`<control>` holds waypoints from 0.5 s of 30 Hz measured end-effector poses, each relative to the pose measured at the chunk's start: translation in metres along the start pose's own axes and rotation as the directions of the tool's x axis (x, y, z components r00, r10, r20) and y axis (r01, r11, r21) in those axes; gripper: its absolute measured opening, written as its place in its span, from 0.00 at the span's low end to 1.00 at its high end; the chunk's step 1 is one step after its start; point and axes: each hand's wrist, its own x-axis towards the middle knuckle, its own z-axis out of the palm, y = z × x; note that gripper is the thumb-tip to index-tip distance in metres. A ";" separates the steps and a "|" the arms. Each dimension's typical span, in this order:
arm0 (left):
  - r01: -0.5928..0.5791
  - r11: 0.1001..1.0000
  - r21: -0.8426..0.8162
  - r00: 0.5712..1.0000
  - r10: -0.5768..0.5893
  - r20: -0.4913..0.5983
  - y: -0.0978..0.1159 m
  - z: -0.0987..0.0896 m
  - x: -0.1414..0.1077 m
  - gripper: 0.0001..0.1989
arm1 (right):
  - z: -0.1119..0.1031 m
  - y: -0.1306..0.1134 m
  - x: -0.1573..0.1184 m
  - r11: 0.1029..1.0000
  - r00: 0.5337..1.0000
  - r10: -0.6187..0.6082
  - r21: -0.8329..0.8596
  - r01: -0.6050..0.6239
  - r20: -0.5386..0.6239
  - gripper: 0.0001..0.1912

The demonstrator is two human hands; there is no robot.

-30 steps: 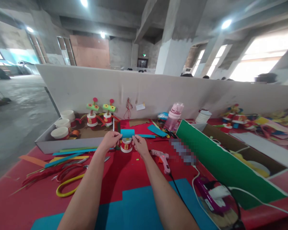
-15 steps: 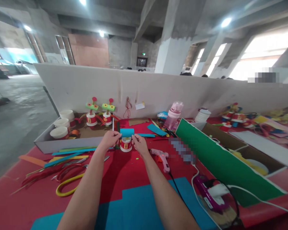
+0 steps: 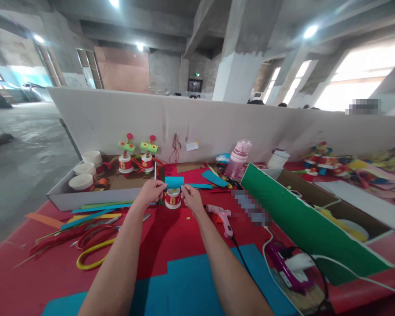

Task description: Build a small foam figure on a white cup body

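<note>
Over the middle of the red table [image 3: 169, 239], a blue paper roll [image 3: 174, 182], held level right above a small red-and-white cup [image 3: 173, 200]; contact between the two too fine to tell. Gripped at its left end by the left hand [image 3: 152, 192], thumb and fingertips pinched together on the edge; gripped likewise at its right end by the right hand [image 3: 192, 197]. Just to the right, partly behind those fingers, a narrow blue strip [image 3: 204, 186] lying flat. Near the right wrist, a pink glue gun [image 3: 224, 220] on its side, black cord running toward the front. Behind and to the left, a shallow box [image 3: 85, 199], bearing two green-headed figures [image 3: 147, 156] and, at its left end, three white-rimmed cups [image 3: 81, 182]. Beside the left forearm, coloured paper strips [image 3: 94, 217] in a loose heap, and a yellow loop handle [image 3: 85, 265], partly hidden by the arm. Beneath both forearms, a large blue sheet [image 3: 184, 281]. Farther right, an upright pink bottle [image 3: 237, 161], a tilted green panel [image 3: 299, 228] and a purple power strip [image 3: 294, 278]. Across the back, a pale partition [image 3: 128, 112].
</note>
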 end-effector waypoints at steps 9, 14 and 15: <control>-0.012 1.000 -0.013 1.000 0.012 -0.005 -0.002 0.000 0.001 0.17 | 0.000 -0.002 -0.001 0.999 1.000 0.029 0.013 -0.030 0.012 0.23; -0.019 0.999 -0.038 1.000 0.018 -0.021 -0.003 0.000 0.003 0.17 | 0.001 -0.005 -0.001 0.995 0.999 0.046 0.085 -0.046 0.013 0.22; -0.020 0.999 -0.040 1.000 0.019 -0.023 -0.003 0.000 0.003 0.17 | 0.001 -0.006 -0.001 0.993 0.999 0.051 0.103 -0.052 0.009 0.21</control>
